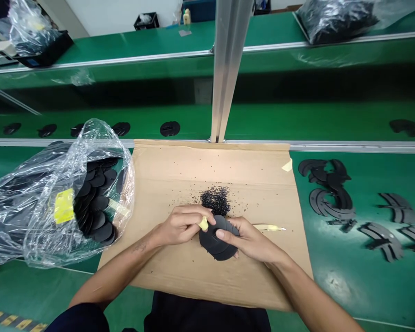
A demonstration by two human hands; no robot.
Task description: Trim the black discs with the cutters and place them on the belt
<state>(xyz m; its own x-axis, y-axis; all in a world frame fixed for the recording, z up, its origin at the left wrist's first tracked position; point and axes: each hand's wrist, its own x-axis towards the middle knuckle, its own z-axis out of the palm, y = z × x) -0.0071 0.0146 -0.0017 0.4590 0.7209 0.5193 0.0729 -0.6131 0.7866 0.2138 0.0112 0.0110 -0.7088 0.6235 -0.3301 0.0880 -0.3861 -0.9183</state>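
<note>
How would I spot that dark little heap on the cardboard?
On the green workbench lies a flattened brown cardboard sheet. Near its middle, just above the person's left hand and right hand, sits a small heap of black crumbs. Unlike the whole black discs in the clear plastic bag, it is loose grit, thinning outward into scattered specks.

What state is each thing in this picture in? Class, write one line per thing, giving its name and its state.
Left hand: closed, pinching a small yellow tool.
Right hand: gripping a stack of black discs.
Clear plastic bag: open, lying on its side, holding many black discs.
Black crumbs: loosely heaped and scattered on cardboard.
Cardboard sheet: lying flat, taped at one corner.
Pale-handled knife: lying on the cardboard.
</note>
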